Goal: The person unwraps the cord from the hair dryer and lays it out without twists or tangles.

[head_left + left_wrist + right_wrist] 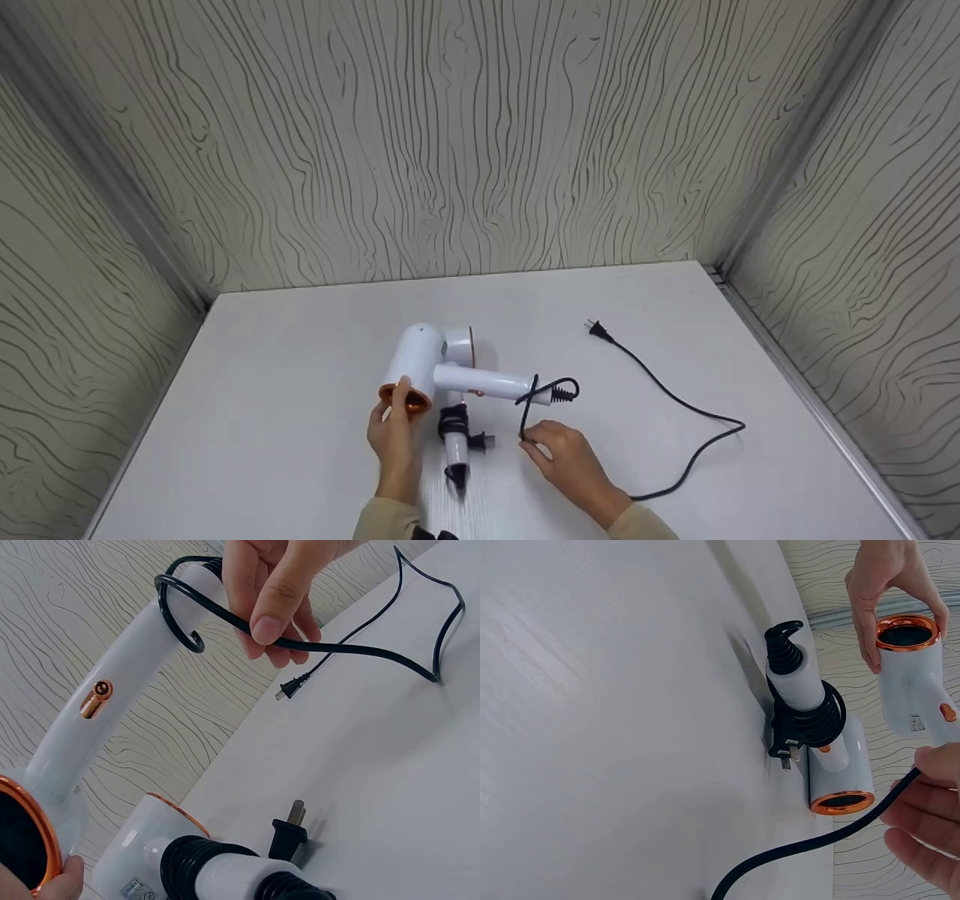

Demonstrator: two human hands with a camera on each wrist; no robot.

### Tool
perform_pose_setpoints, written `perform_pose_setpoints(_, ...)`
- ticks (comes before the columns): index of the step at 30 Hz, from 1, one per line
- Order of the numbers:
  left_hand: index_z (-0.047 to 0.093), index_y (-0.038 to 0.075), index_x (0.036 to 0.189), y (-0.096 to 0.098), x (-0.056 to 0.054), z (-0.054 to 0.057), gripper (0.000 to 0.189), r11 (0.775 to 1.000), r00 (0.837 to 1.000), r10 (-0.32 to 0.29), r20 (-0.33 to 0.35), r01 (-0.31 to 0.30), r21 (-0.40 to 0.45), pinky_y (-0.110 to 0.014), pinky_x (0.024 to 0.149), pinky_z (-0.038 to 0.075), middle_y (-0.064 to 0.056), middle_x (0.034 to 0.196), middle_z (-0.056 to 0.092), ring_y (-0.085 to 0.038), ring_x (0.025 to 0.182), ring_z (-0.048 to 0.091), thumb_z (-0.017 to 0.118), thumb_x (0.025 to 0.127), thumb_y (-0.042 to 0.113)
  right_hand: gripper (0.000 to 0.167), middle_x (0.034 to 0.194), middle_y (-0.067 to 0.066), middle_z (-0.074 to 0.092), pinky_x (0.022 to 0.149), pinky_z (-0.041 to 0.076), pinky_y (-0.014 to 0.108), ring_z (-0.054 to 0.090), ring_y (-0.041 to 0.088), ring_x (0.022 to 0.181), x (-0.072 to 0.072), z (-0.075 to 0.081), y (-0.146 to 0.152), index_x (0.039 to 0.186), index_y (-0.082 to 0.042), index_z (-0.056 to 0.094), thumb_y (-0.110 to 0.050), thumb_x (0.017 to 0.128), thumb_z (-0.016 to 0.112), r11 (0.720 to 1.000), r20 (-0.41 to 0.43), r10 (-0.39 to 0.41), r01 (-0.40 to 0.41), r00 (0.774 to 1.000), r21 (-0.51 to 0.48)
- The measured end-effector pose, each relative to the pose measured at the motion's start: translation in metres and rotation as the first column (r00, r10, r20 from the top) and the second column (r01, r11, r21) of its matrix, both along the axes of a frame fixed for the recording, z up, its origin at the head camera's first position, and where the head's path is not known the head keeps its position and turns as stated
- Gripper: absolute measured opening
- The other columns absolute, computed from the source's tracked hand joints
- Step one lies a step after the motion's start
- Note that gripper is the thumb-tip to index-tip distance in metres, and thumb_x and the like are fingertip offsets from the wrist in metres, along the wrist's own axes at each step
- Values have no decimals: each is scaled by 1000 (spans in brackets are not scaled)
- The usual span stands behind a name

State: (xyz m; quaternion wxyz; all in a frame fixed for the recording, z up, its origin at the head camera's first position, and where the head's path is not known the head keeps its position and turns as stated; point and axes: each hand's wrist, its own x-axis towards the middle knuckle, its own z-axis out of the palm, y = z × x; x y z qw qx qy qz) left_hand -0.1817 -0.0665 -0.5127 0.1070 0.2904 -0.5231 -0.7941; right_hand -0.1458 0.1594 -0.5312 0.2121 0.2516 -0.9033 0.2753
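A white hair dryer with orange rims is held above the table by my left hand, which grips the rim end of its barrel. Its handle points right, with a loop of black cord around the far end. My right hand pinches that cord between thumb and fingers, just below the handle's end. Underneath lies a second white hair dryer on the table. Black cord is wound round its handle, and its plug sticks out at the side. The first dryer partly covers it in the head view.
The first dryer's cord runs in a bend over the right side of the white table, ending in a two-pin plug. Wood-grain patterned walls stand behind and on both sides, with grey metal strips along the corners.
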Motion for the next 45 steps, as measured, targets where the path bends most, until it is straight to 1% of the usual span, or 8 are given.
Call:
perform_pose_setpoints(5,37,-12,136,-2,-1,-1,73,1000,1000,14,-5,-14,7,-14,73,55,-25,130,47,-8,90,60,62,89,38,6,80,0,72,67,56,17,68,10,74,5,6,1,86,-11,71,-7,82,73,1000,-1,4,-4,1000,0)
perform_pose_setpoints(14,33,-9,141,-5,2,-3,77,999,999,-24,23,24,-30,-21,86,57,-27,140,41,-27,117,55,60,90,43,14,77,-3,69,65,48,5,64,5,70,7,12,1,83,-9,70,1,75,76,998,-135,36,-42,990,-40)
perform_pose_setpoints(19,33,-10,139,-7,2,-5,77,1000,1000,-6,4,6,-13,-16,78,56,-27,139,41,-21,109,58,62,89,40,18,78,-3,65,67,45,0,63,4,69,8,13,4,82,-6,69,5,71,77,997,-201,42,-53,979,-51)
perform_pose_setpoints(22,35,-10,138,-8,1,-6,75,1000,1000,6,11,-6,-20,-15,75,56,-26,137,43,-17,104,59,63,89,39,19,79,-3,64,67,45,0,62,4,70,8,15,7,83,-4,69,7,70,77,997,-213,39,-54,976,-63)
perform_pose_setpoints(33,37,-8,137,-13,2,-8,72,1000,1000,-2,24,3,-29,-17,77,57,-26,133,47,-14,99,59,64,88,39,16,83,2,63,74,46,0,65,11,75,6,24,15,89,0,70,8,75,74,997,-257,18,-37,966,-69)
perform_pose_setpoints(37,39,-8,136,-16,2,-7,72,998,999,-10,40,13,-69,-21,79,59,-28,134,48,-15,98,61,63,88,40,24,81,1,62,69,45,-1,62,7,71,5,27,19,88,1,70,13,68,76,997,-265,-20,-1,964,-79)
perform_pose_setpoints(41,41,-8,136,-18,2,-6,70,997,999,-14,35,17,-73,-21,79,59,-29,133,48,-15,95,63,63,88,38,25,79,0,61,65,42,-1,58,4,68,5,30,22,88,2,71,14,67,76,996,-255,-52,31,966,-84)
perform_pose_setpoints(45,41,-8,135,-19,2,-5,69,998,1000,-16,18,17,-61,-19,76,59,-22,120,56,-9,86,64,63,88,37,23,79,1,62,63,42,-2,58,2,68,5,31,25,88,2,70,15,69,75,994,-241,-73,50,968,-100)
